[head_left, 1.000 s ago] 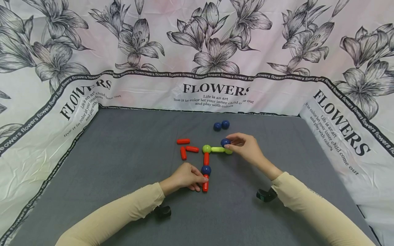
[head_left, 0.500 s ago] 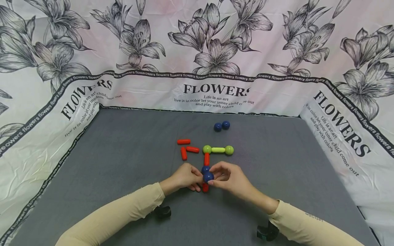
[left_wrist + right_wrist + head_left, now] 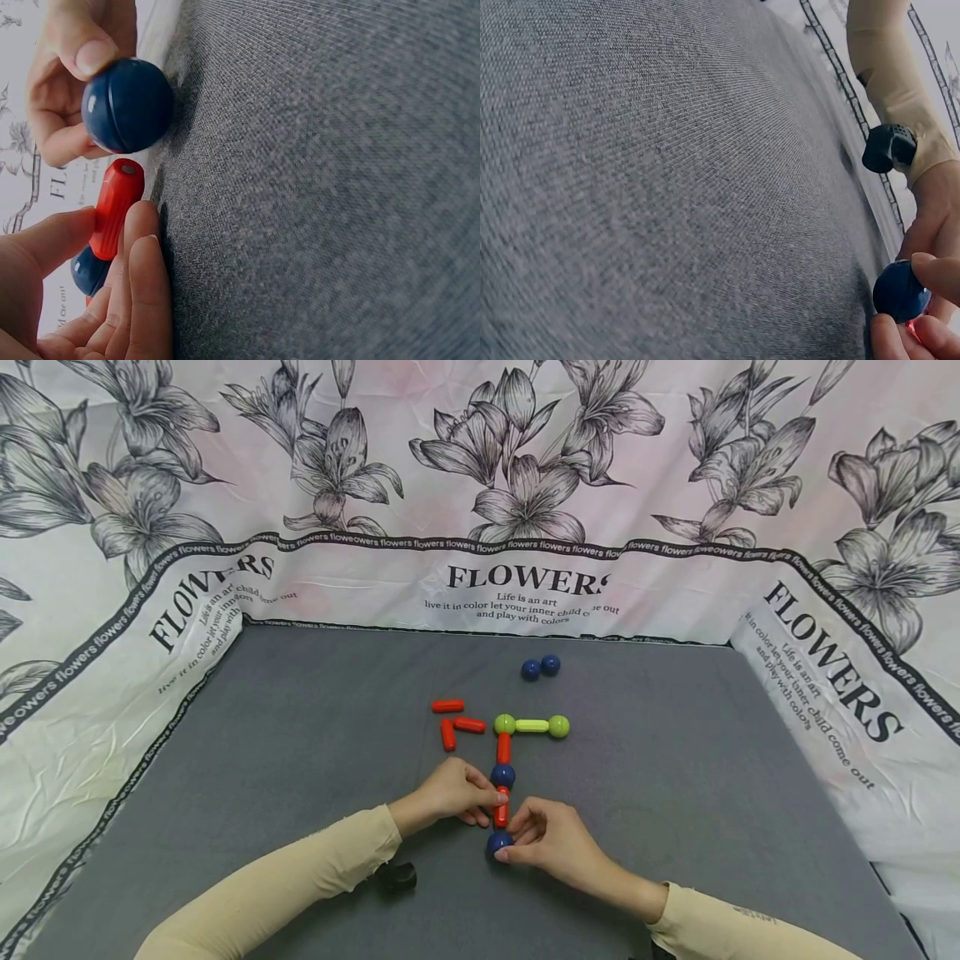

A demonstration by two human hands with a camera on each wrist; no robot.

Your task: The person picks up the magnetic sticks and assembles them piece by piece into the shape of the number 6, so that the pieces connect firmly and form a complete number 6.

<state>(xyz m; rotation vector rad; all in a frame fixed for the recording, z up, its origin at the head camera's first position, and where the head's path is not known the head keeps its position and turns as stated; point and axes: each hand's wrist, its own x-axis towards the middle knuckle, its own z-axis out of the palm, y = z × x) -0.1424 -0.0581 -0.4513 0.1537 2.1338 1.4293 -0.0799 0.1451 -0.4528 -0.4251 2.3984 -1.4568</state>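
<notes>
My left hand pinches the near red rod between thumb and fingers. From that rod a line runs away from me: a blue ball, a second red rod and a lime-green ball. A green rod extends right from there to another green ball. My right hand holds a separate blue ball by thumb and fingertips, just off the near rod's free end. The left wrist view shows a round metallic spot on the rod end facing the held ball.
Several loose red rods lie left of the green ball. Two spare blue balls sit farther back. Grey cloth covers the table, and a flower-printed curtain stands around its back and sides.
My right hand has carried its blue ball from beside the right green ball toward me, past the middle blue ball, to the near rod's end. The left hand keeps its place on that rod.
</notes>
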